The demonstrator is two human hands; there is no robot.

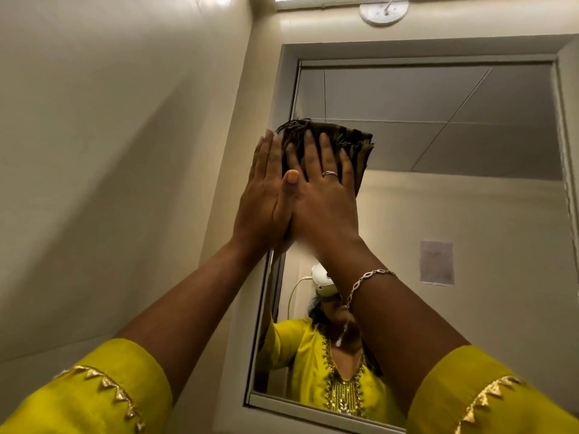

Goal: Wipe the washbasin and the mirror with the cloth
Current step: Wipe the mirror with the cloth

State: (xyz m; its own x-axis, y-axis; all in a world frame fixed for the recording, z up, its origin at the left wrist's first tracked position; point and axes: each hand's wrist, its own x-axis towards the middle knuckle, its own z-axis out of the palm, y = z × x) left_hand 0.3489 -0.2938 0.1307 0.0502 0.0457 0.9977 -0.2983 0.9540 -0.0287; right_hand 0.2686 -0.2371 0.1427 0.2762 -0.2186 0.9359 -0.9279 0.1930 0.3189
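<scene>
A folded dark olive-brown cloth (351,145) with a fringed edge lies flat against the upper left part of the wall mirror (438,145). My right hand (326,198), with a ring and a bracelet, presses on the cloth with its fingers spread. My left hand (264,195) lies flat beside it at the mirror's left frame edge. Its fingertips are level with the cloth's fringe and its thumb rests against my right hand. The washbasin is out of view.
A cream wall (109,151) closes in on the left, meeting the mirror wall in a corner. A round white fitting (383,10) sits above the mirror. The mirror reflects a person in a yellow top, a ceiling and a paper notice (436,263).
</scene>
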